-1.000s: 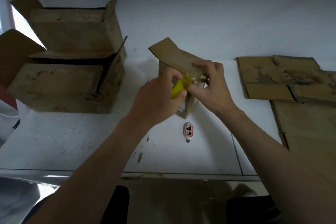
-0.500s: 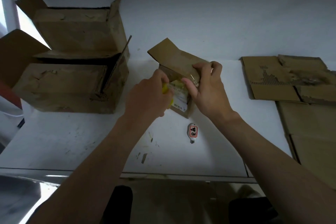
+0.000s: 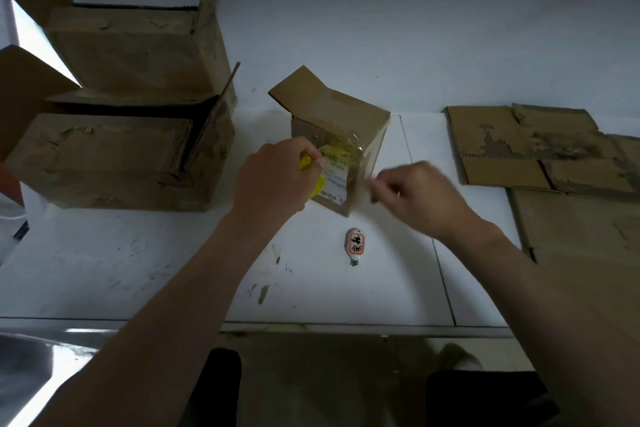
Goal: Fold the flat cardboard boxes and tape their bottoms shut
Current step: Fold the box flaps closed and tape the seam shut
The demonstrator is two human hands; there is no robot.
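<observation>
Left grip (image 3: 273, 180) curls round a yellow tape dispenser (image 3: 317, 186) against the small box (image 3: 341, 114) at frame centre on the surface (image 3: 138, 253); right grip (image 3: 419, 194) (motion-blurred) just right of it, fingers curled, hold cannot be told

small box (image 3: 332, 121), yellow tape dispenser (image 3: 305, 162), flat cardboard (image 3: 502, 149)

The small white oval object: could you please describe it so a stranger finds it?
On the white table, look in front of the small upright cardboard box. The small white oval object lies there alone, uniquely bearing a red label.
</observation>
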